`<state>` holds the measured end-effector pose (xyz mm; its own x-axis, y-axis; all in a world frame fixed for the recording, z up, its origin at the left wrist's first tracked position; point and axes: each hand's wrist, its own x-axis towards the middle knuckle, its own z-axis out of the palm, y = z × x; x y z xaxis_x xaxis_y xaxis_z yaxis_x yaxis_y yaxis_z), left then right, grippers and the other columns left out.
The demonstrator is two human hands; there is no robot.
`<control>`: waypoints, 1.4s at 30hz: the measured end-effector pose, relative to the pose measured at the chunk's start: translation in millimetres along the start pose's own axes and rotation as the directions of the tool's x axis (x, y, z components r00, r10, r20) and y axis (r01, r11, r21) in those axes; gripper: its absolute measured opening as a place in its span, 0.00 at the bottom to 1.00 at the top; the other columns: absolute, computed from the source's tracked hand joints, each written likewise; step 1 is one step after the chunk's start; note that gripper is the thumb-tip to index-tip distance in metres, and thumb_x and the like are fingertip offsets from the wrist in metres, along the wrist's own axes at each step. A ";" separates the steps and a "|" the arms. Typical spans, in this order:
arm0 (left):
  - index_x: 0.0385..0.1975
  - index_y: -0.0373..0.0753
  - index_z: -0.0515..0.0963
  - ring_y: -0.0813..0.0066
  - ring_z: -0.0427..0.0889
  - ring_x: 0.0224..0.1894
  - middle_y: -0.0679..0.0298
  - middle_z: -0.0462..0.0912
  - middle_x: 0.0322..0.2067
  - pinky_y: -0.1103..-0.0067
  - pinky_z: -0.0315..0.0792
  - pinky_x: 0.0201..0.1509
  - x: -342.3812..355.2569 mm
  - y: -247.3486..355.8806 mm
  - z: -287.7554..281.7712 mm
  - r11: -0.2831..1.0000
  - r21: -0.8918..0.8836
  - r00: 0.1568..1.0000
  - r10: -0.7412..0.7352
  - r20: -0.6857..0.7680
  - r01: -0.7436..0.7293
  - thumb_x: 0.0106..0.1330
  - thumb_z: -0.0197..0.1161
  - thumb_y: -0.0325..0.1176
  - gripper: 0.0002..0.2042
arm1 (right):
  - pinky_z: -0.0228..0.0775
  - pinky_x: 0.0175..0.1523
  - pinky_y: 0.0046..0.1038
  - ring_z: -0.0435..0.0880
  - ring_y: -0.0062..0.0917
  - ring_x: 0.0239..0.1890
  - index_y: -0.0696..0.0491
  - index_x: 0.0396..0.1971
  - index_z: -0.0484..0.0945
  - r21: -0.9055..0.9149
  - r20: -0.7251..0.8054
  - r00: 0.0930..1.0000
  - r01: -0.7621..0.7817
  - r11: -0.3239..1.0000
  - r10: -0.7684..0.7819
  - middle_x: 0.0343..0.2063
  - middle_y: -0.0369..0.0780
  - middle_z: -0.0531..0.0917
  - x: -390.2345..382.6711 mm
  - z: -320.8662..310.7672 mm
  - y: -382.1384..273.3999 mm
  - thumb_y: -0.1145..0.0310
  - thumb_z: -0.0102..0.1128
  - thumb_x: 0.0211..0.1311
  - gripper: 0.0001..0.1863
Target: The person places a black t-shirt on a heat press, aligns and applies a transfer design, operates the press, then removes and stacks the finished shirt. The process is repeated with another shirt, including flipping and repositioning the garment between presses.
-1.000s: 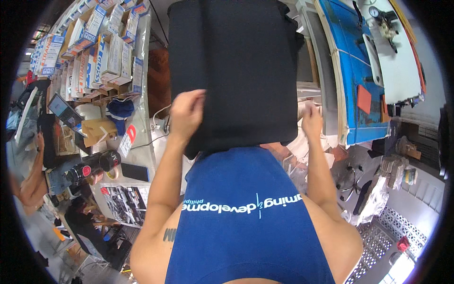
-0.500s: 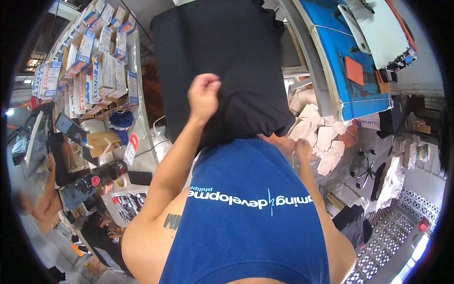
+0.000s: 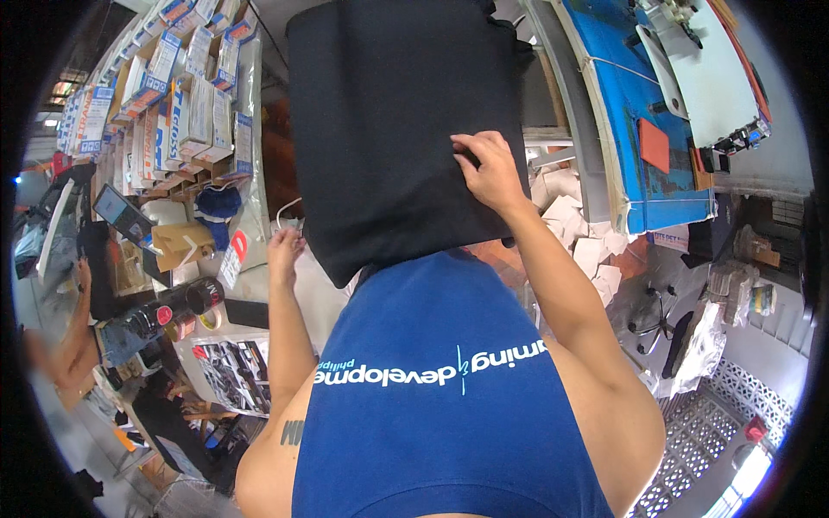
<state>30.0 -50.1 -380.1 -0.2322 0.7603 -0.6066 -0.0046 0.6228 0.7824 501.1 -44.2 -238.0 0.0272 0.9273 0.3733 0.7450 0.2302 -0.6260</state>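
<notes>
A large black cloth (image 3: 401, 121), seemingly a garment, lies spread over a flat raised support in front of me; its near end hangs close to my blue shirt. Over the right part of the cloth is my right hand (image 3: 492, 168), thumb and forefinger bent with a gap between them and nothing visible in the grip. My left hand (image 3: 285, 252) is just off the cloth's near left edge, fingers loosely bent and apart, with nothing seen in it. Whether the right fingertips touch the cloth, I cannot tell.
Shelved cardboard boxes (image 3: 186, 112) rise at the far left. Blue-topped equipment (image 3: 630, 129) with an orange-red pad (image 3: 654, 145) stands to the right. Pale paper pieces (image 3: 566, 220) are heaped below it. At the left, another person's arm (image 3: 73, 324) shows near a black roll (image 3: 203, 295).
My left hand has moved from above the cloth to its left side. My right hand has come up from beside the papers onto the cloth's right part. The cloth's near right side looks smoother.
</notes>
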 end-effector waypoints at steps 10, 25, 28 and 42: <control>0.45 0.41 0.80 0.81 0.78 0.33 0.72 0.83 0.34 0.81 0.72 0.42 -24.4 -18.2 3.4 0.997 0.018 0.997 -0.076 -0.022 0.077 0.74 0.61 0.40 0.10 | 0.76 0.48 0.39 0.86 0.39 0.40 0.56 0.39 0.81 0.103 -0.246 0.634 -0.735 0.670 0.733 0.34 0.47 0.85 -55.3 -59.9 60.3 0.72 0.61 0.64 0.06; 0.53 0.34 0.79 0.74 0.84 0.47 0.63 0.85 0.49 0.78 0.75 0.54 -9.6 13.4 48.2 0.998 -0.066 0.952 0.011 0.306 0.009 0.78 0.54 0.39 0.16 | 0.58 0.71 0.49 0.69 0.42 0.69 0.57 0.57 0.76 -0.489 0.047 0.973 -0.175 0.854 0.226 0.62 0.50 0.75 -37.6 -28.8 -19.2 0.49 0.61 0.66 0.30; 0.54 0.34 0.78 0.70 0.82 0.52 0.61 0.84 0.51 0.73 0.73 0.60 -12.0 0.6 33.2 0.985 -0.130 0.984 0.130 0.125 -0.114 0.80 0.51 0.38 0.15 | 0.61 0.69 0.47 0.72 0.47 0.65 0.60 0.56 0.76 -0.258 -0.107 0.759 -0.645 0.719 0.643 0.58 0.55 0.76 -66.0 -74.4 -4.6 0.57 0.62 0.67 0.25; 0.58 0.33 0.75 0.64 0.80 0.58 0.56 0.81 0.58 0.66 0.72 0.66 -14.8 14.6 -20.5 0.831 -0.555 0.947 0.139 0.290 0.048 0.78 0.54 0.38 0.17 | 0.69 0.62 0.42 0.80 0.43 0.57 0.61 0.57 0.75 -0.239 -0.228 0.709 -0.705 0.667 0.668 0.54 0.54 0.80 -88.2 -71.6 80.5 0.43 0.50 0.74 0.33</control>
<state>13.4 -56.0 -356.9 0.0615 0.8601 -0.5065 -0.5545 0.4513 0.6991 606.3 -128.6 -272.3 0.6683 0.7439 0.0025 0.6375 -0.5710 -0.5172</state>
